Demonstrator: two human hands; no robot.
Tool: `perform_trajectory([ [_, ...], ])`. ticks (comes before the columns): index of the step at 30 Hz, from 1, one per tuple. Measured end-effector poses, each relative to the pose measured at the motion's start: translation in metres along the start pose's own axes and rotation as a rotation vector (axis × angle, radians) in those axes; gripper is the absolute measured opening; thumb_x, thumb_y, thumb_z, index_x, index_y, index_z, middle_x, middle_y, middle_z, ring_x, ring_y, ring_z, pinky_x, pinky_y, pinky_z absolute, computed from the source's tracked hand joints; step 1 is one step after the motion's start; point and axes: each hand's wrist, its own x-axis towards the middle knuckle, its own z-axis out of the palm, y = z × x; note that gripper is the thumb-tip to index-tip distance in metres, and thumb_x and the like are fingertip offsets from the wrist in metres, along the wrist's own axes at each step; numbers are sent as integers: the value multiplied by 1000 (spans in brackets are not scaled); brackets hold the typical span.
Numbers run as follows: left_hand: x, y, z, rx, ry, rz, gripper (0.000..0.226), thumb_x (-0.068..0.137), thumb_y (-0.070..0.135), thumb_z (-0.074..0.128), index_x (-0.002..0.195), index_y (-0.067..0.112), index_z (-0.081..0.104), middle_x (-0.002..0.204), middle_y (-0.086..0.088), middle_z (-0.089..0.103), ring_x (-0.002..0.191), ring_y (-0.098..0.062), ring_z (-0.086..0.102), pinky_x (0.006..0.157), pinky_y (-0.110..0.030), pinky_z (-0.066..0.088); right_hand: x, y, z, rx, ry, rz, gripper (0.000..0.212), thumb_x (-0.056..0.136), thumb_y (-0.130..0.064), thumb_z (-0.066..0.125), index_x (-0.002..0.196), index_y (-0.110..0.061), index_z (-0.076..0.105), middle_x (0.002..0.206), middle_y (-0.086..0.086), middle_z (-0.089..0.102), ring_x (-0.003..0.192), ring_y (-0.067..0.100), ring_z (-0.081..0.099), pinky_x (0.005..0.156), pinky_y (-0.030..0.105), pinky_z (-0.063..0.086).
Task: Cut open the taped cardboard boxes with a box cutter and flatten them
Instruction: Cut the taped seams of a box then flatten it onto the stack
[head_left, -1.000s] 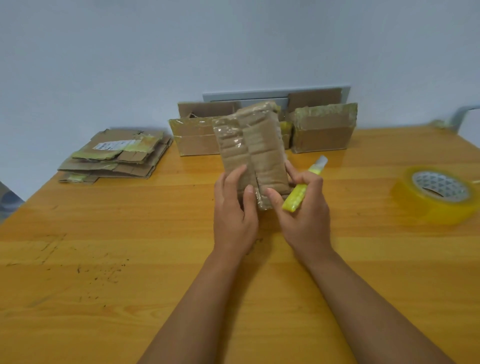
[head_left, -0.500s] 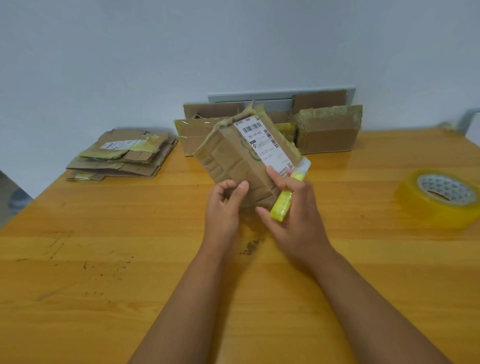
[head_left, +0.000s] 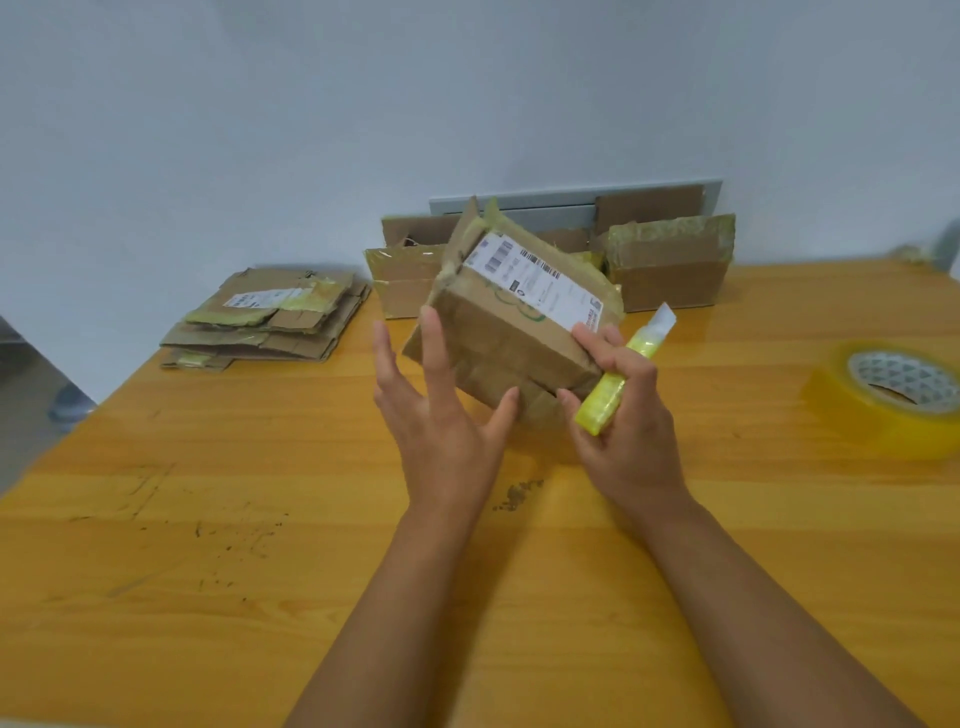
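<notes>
1. Wooden table (head_left: 260, 597), scuffed, with dark specks.
2. Flattened cardboard stack (head_left: 270, 322) at far left.
3. Boxes (head_left: 670, 270) along the far edge.
4. Tape roll (head_left: 893, 395) at right.

There is one view only, worn on the person's head, looking forward and down across the wooden table (head_left: 208, 597) toward the wall (head_left: 467, 93) filling the upper half of the frame. It sits close; both forearms enter from the bottom edge, wide-angle.
</notes>
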Motion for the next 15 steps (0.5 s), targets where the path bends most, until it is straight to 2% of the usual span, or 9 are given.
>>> perform_trajectory([
  [1,0,-1,-1,134,13,57,102,74,40,82,152,31,17,160,-19,9,145,-35,19,114,-45,28,0,0,0,-25,-15,-14,52,91,-14,64,133,-20,34,139,13,54,146,17,32,114,30,35],
  [3,1,-3,0,297,-5,185,87,76,45,77,149,28,33,159,-15,19,145,-41,17,113,-57,21,0,1,-1,-68,-46,-47,57,90,-9,65,136,-21,34,139,16,53,144,12,34,112,17,31],
  [6,4,-7,2,328,-39,277,63,80,40,77,136,23,57,148,-8,45,143,-39,23,115,-61,18,0,1,-4,-83,-77,-61,65,87,-6,68,141,-22,34,142,18,50,139,3,37,107,9,31],
  [9,3,-13,4,353,-18,301,48,82,43,73,122,16,66,126,-7,61,133,-35,41,112,-59,28,-1,-3,-4,-41,-33,-57,58,88,-13,68,136,-20,34,140,12,53,143,9,36,107,16,38],
  [10,3,-13,4,316,-14,294,46,83,43,73,117,12,67,119,-10,63,125,-35,48,106,-56,36,-1,-4,-4,-31,-3,-42,57,88,-15,69,133,-20,34,141,10,52,142,9,37,106,19,40],
  [12,3,-12,5,208,11,250,43,85,42,74,107,6,66,107,-14,62,102,-33,58,82,-47,51,1,-6,-5,-11,46,21,57,87,-22,72,129,-20,33,146,3,47,139,5,38,106,26,42],
  [13,3,-11,5,169,26,220,42,85,41,74,103,5,65,103,-14,61,94,-31,58,72,-43,53,1,-6,-5,6,53,67,57,87,-24,73,127,-20,33,147,0,45,138,6,39,107,32,43],
  [15,3,-10,4,137,49,170,40,85,39,75,99,4,63,101,-14,59,88,-30,58,62,-39,52,-1,-8,-5,35,44,140,54,88,-24,73,123,-22,33,148,-1,46,137,14,45,103,37,47],
])
